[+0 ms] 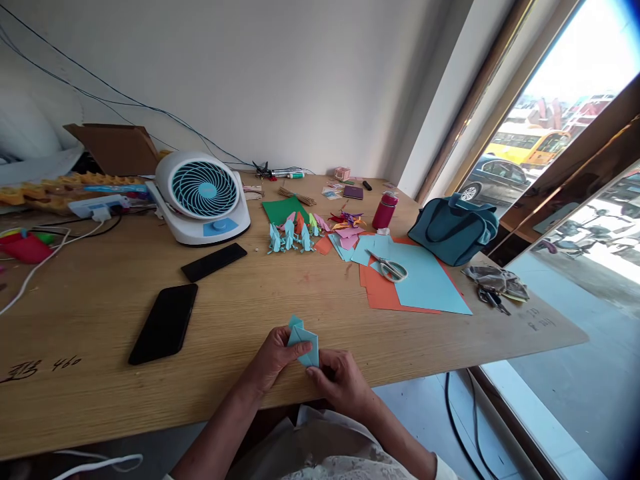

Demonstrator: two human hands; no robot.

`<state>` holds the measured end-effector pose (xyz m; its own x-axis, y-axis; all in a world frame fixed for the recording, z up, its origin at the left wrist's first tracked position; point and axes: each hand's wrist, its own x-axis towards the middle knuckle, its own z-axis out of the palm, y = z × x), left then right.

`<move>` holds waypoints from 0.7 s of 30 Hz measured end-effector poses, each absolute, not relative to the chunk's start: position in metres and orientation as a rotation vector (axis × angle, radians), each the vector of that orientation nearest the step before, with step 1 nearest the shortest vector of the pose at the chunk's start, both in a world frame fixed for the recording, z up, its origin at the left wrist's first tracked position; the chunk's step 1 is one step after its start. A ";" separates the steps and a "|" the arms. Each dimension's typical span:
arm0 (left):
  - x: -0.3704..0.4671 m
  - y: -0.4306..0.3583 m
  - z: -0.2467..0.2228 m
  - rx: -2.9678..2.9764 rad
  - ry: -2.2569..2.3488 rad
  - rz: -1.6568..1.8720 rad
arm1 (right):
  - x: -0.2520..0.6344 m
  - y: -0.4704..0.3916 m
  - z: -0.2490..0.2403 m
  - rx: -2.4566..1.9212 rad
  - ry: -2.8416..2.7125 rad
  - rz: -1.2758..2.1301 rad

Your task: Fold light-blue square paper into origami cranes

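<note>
Over the front of the wooden table I hold a small folded piece of light blue paper (309,339). My left hand (274,357) grips it from the left, thumb laid across its face. At its lower right corner, my right hand (345,381) pinches the edge between thumb and curled fingers. Several folded light blue paper figures (290,237) stand farther back. Right of them lie sheets of blue paper (425,267) and orange paper (383,293), with white-handled scissors (393,269) on top.
Two black phones, one large (165,323) and one slim (214,261), lie on the left near a white fan (203,193). A red bottle (385,210), a teal bag (453,230) and keys (493,300) are at the right. Green paper (280,210) and colourful folded pieces (345,220) lie behind.
</note>
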<state>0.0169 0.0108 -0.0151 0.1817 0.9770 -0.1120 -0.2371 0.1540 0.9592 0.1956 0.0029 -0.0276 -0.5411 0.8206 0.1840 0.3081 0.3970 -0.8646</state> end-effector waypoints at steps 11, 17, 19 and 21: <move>0.015 0.009 -0.015 1.152 0.951 1.000 | 0.194 0.002 -0.025 -0.954 -2.062 1.147; 0.016 0.009 -0.019 1.203 0.987 0.927 | 0.191 0.004 -0.033 -0.991 -1.975 1.228; 0.016 0.009 -0.019 1.202 1.008 0.945 | 0.191 0.003 -0.033 -1.001 -1.969 1.225; 0.017 0.009 -0.018 1.193 1.027 0.977 | 0.190 0.003 -0.032 -1.004 -1.967 1.226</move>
<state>0.0166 0.0086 -0.0177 0.2519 0.9627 -0.0983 -0.0507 0.1146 0.9921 0.1905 0.0027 -0.0321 -0.5292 0.8426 0.0997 0.2815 0.2852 -0.9162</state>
